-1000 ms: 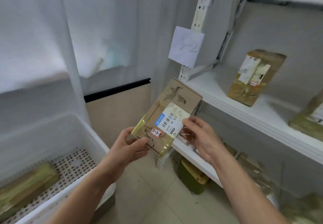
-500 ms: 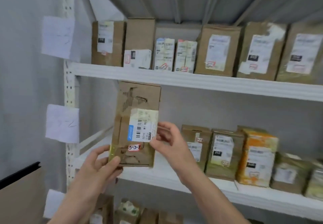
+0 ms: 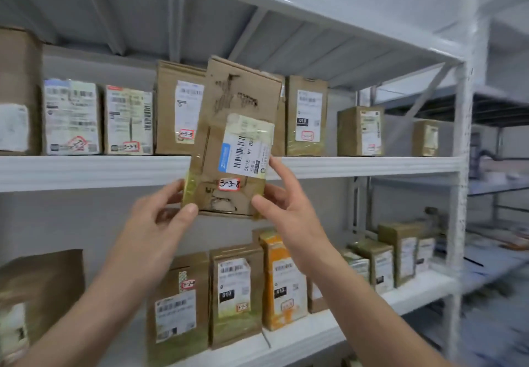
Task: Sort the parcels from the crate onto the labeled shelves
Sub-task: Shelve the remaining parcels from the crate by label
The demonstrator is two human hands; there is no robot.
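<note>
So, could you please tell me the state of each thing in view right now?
Held parcel, off the shelf, upright, slightly tilted, sticker 3-3-8 facing the camera.
Left hand, grips the parcel's lower left corner.
Right hand, grips its lower right edge.
Upper shelf, row of parcels standing upright, labels outward.
Lower shelf, parcels standing upright.
Orange parcel, upright on the lower shelf.

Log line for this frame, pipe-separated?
parcel labeled 3-3-8 upright, held before upper shelf | left hand grips bottom-left corner | right hand grips right edge | not yet shelved
</note>
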